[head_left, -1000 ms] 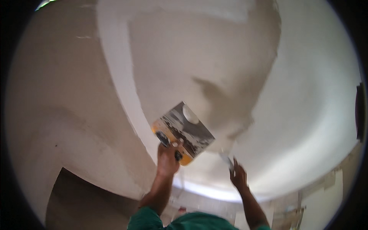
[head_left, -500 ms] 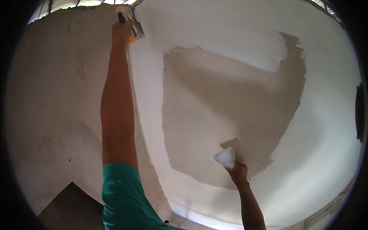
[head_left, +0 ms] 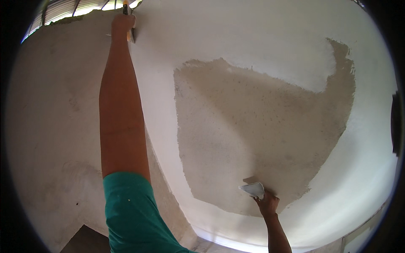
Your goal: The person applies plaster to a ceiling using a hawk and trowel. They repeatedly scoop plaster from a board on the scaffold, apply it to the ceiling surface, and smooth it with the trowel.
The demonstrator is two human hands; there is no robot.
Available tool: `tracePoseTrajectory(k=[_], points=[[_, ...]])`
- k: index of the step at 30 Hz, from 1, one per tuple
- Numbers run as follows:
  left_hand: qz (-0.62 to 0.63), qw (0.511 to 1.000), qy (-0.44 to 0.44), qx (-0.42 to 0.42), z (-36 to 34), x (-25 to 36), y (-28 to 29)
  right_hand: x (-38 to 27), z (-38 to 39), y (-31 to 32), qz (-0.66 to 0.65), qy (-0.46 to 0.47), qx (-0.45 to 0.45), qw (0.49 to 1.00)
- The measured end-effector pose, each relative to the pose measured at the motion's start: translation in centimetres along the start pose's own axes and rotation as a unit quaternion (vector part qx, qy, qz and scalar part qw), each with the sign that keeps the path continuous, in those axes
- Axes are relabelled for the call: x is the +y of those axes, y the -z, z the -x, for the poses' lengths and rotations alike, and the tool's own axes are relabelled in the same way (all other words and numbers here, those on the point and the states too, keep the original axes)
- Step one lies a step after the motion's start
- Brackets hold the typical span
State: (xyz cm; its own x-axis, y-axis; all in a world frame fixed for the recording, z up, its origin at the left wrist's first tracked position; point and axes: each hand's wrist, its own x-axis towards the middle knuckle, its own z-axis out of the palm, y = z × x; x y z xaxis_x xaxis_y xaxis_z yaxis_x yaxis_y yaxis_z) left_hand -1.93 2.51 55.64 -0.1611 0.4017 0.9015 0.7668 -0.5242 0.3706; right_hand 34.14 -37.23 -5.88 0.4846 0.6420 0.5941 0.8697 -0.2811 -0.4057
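My left hand (head_left: 122, 24) is raised high at the upper left, where two walls meet. Its fingers are closed round a putty knife (head_left: 126, 8) with a yellow and black handle; the blade shows edge-on beside the corner. Lower down on the right, my right hand (head_left: 267, 204) grips a scraper (head_left: 254, 189) whose pale, wedge-shaped blade looks coated in white. Its handle is hidden in the fist. Behind it lies a bare grey-brown patch (head_left: 253, 118) of wall, ringed by white coating (head_left: 253, 33).
The left wall (head_left: 55, 105) is uncoated and beige, with a rough top edge under a corrugated roof (head_left: 63, 12). A dark opening (head_left: 86, 241) sits at the bottom left. Along the right rim is a dark object (head_left: 395, 124), cut off by the view.
The putty knife in my left hand has turned from showing its broad blade to nearly edge-on, against the corner. My right hand with the scraper appears slightly lower. The view has shifted.
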Motion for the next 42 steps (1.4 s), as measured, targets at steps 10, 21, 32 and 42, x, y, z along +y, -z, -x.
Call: tracePoseTrajectory(k=[10, 21, 32, 42], points=[[-0.053, 0.996, -0.044, 0.059, 2.2, 8.3, -0.6, -0.5, -0.2, 1.1, 0.006, 0.021, -0.018, 1.0], [0.065, 0.983, -0.143, 0.092, 18.6, 26.0, 4.4, -0.2, -1.1, 2.9, 0.023, 0.02, -0.013, 0.999], [0.009, 0.991, 0.131, 0.021, 2.8, 3.0, 1.6, -0.8, -1.0, 2.1, 0.019, 0.002, -0.048, 0.999], [-0.003, 1.0, -0.012, 0.008, 1.7, 11.3, 2.4, -1.3, -1.1, 2.9, -0.008, 0.022, -0.07, 0.997]])
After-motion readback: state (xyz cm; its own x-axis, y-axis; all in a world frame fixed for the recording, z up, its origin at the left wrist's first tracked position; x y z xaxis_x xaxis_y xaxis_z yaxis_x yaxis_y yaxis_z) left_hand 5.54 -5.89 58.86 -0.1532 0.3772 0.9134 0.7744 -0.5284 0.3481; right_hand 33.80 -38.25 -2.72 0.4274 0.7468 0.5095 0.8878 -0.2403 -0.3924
